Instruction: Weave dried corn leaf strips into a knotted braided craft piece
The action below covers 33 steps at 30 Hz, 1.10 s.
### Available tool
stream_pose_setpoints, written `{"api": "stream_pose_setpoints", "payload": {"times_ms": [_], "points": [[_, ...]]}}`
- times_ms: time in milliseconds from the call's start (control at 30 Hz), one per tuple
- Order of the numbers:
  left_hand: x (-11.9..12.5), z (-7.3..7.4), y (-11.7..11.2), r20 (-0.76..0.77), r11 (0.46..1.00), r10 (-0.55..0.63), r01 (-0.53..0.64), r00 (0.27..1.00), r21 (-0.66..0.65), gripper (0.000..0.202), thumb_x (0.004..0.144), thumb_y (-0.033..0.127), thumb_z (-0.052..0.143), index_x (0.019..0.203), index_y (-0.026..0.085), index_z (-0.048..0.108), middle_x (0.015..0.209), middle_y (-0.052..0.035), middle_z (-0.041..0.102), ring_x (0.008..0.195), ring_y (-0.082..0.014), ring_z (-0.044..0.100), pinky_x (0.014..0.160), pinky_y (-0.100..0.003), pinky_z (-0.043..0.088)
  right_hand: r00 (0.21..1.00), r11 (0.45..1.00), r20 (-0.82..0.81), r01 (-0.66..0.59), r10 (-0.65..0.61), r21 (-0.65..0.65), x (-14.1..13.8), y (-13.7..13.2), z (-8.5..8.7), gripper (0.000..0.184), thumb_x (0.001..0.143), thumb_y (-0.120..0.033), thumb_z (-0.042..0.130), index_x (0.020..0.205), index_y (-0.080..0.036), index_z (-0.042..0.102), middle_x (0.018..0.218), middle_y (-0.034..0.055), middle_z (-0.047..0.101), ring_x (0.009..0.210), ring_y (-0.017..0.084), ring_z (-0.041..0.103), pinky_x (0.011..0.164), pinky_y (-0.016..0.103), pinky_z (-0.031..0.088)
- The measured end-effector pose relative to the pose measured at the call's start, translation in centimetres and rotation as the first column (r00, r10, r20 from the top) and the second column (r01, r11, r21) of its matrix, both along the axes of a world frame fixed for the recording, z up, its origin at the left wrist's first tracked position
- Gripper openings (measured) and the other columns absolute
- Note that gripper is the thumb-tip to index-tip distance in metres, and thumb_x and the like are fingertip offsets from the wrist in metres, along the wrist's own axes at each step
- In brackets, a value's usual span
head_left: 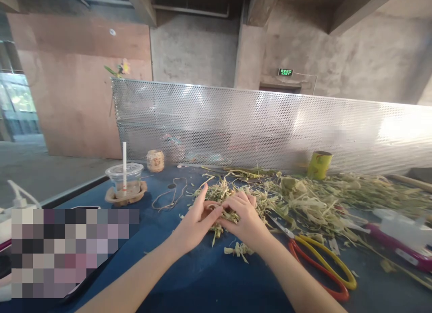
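My left hand [196, 218] and my right hand [242, 214] meet over a heap of pale, shredded plant strips [232, 187]. Both are closed, with thumbs and fingertips drawn together. Strip ends show beneath and between them, but the fingers hide most of what is held. One finger of my left hand points upward. A short, curled clump of strips [239, 250] lies on the table just below my right hand. Scissors [315, 261] with one red and one yellow handle rest to the right, their blades pointing toward the heap.
Left of the hands are a loop of thin cord [172, 198] and a plastic cup [125, 178] with a straw in a cardboard holder. A woven jar [155, 161] and a yellow-green container [320, 165] stand before the perforated metal screen [216, 119]. More strips and a purple-and-white power strip [398, 245] lie rightward.
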<state>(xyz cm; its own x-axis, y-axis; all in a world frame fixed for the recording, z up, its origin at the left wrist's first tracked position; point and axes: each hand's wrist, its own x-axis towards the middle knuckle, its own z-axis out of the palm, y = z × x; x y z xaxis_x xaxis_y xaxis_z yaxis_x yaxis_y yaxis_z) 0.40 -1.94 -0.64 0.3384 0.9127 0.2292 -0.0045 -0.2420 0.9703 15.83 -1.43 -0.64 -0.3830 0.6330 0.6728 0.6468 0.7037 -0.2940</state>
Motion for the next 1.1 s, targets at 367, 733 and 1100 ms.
{"api": "stream_pose_setpoints", "payload": {"times_ms": [367, 733, 1100], "points": [[-0.9, 0.8, 1.0, 0.172, 0.961, 0.258, -0.270, 0.951, 0.053, 0.096, 0.067, 0.029, 0.067, 0.138, 0.017, 0.003, 0.066, -0.0015, 0.063, 0.045, -0.0090, 0.046, 0.041, -0.021, 0.034, 0.974, 0.983, -0.188, -0.151, 0.129, -0.103, 1.4, 0.6, 0.8, 0.009, 0.077, -0.015, 0.053, 0.081, -0.022, 0.057, 0.080, 0.0001, 0.060, 0.075, 0.014, 0.054, 0.071, 0.028, 0.043], [-0.3, 0.9, 0.0, 0.157, 0.992, 0.062, -0.078, 0.986, 0.097, 0.108, 0.063, 0.021, 0.070, 0.138, 0.025, -0.007, 0.076, -0.0002, 0.060, 0.046, -0.0084, 0.050, 0.038, -0.020, 0.041, 0.911, 0.938, -0.387, -0.247, 0.140, -0.242, 0.9, 0.7, 0.9, 0.007, 0.072, -0.012, 0.056, 0.075, -0.019, 0.058, 0.076, 0.0002, 0.061, 0.073, 0.013, 0.057, 0.068, 0.026, 0.045], [-0.1, 1.4, -0.2, 0.212, 0.989, 0.144, -0.146, 0.967, -0.007, 0.107, 0.061, 0.019, 0.072, 0.139, 0.016, -0.002, 0.072, -0.0046, 0.065, 0.060, -0.0200, 0.062, 0.039, -0.023, 0.043, 0.851, 0.937, -0.526, -0.186, 0.004, -0.294, 1.4, 1.8, 0.3, 0.017, 0.070, -0.027, 0.058, 0.081, -0.019, 0.047, 0.074, 0.0005, 0.053, 0.065, 0.013, 0.052, 0.061, 0.026, 0.044]]}}
